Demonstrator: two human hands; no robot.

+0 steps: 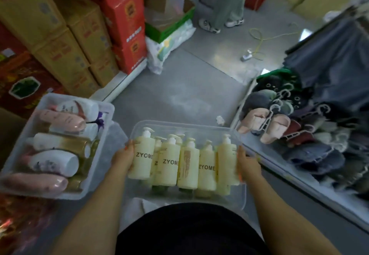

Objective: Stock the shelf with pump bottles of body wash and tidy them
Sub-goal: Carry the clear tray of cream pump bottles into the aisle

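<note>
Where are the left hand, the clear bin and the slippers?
left hand (123, 157), head view, back of the hand.
clear bin (189, 123), head view, far rim.
slippers (279, 123), head view, upper of a pink one.

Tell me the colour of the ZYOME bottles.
The bottles are pale creamy yellow; head view.

Both bare forearms are stretched forward and angled inward, with the left hand (122, 157) and right hand (248, 163) clamped on opposite ends of a row of pump bottles (185, 164), fingers and thumbs curled round the end ones.
</note>
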